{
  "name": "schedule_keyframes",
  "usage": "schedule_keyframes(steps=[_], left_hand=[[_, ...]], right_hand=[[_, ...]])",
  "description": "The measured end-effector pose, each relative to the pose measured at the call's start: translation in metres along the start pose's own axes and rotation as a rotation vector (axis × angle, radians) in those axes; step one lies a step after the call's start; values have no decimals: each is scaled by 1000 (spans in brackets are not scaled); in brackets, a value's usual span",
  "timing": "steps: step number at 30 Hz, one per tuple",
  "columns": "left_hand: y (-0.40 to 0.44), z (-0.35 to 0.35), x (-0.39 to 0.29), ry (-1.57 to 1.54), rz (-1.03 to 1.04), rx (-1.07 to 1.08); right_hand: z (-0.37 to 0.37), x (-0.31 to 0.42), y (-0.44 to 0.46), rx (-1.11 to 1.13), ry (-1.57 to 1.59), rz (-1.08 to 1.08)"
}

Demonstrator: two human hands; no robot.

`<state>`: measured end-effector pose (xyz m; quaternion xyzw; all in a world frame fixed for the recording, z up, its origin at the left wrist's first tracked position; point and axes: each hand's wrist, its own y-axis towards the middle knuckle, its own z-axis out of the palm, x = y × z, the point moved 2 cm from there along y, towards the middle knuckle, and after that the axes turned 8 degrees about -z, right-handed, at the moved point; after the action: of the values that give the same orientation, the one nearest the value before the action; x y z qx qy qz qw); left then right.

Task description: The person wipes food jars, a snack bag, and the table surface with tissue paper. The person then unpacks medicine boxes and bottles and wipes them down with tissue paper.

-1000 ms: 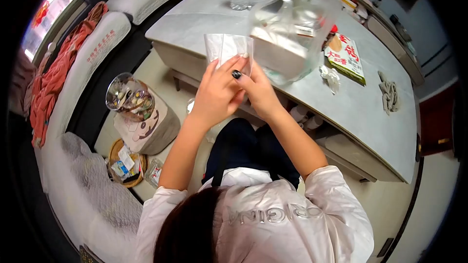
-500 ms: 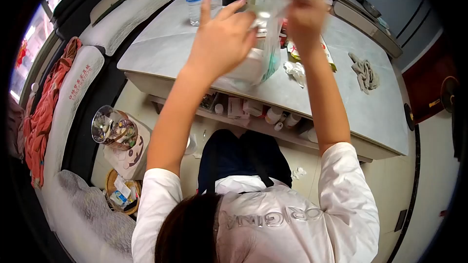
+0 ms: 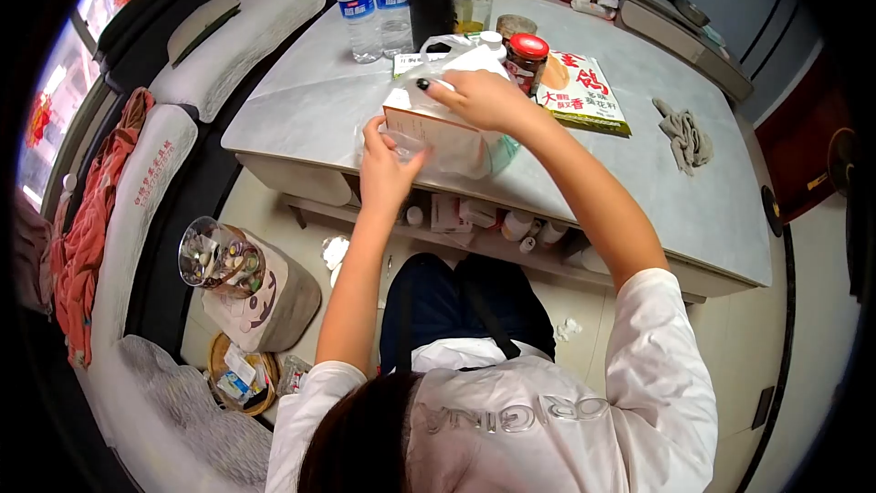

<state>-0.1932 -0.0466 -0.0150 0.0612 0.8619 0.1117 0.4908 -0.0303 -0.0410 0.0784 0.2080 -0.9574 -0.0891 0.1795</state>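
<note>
A clear plastic bag (image 3: 497, 157) stands near the front edge of the table, with a white box (image 3: 429, 135) with orange-brown edges in it. My right hand (image 3: 488, 96) grips the top of the box from above, its dark-nailed thumb pointing left. At the near left corner, my left hand (image 3: 385, 169) has its fingers and thumb closed on the bag's film. Just behind the box are a red-lidded jar (image 3: 526, 62) and a white-capped bottle, partly hidden. To the right lies a white and green snack packet (image 3: 584, 96) with red characters, partly covered by my right forearm.
Two water bottles (image 3: 360, 18), a black flask (image 3: 431, 0) and a glass bottle (image 3: 474, 0) stand at the back left. A grey cloth (image 3: 683, 135) lies on the right. Below are a shelf of small containers and a clear bin (image 3: 219, 256) on a stool beside the sofa.
My right hand has come down from the upper right onto the box, and my left hand has lowered to the bag's near left corner. The white crumpled tissue beside the packet no longer shows.
</note>
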Motion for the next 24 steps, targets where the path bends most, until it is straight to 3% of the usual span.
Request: schedule_keyframes(steps=[3,4,5,8,9,12,14,16,18,20,24], left_hand=[[-6,21,15,124,266,-268],[-5,25,15,106,259,-259],[-4,27,14,89,253,-250],[5,24,11,112,181,-168],[8,19,9,110,157,-139],[23,5,17,169,-7,-70],[33,3,22,196,65,-104],[44,8,30,290,160,-159],[59,8,41,351,182,-157],[77,0,50,376,128,-100],[44,-55,-11,364,373,-630]], right_hand=[[22,10,9,-110,-184,-60],[28,15,10,-146,-255,-93],[33,17,14,-44,-322,-47],[28,9,15,-78,-237,-80],[17,10,10,-98,-151,-116],[3,-11,-3,-459,166,-143],[-8,-18,-11,-479,554,65],[-4,-31,-11,-750,1098,-58],[-8,-49,-16,-980,1321,40],[-26,-54,-30,-1035,1583,-7],[-45,-106,-68,-1079,1324,87]])
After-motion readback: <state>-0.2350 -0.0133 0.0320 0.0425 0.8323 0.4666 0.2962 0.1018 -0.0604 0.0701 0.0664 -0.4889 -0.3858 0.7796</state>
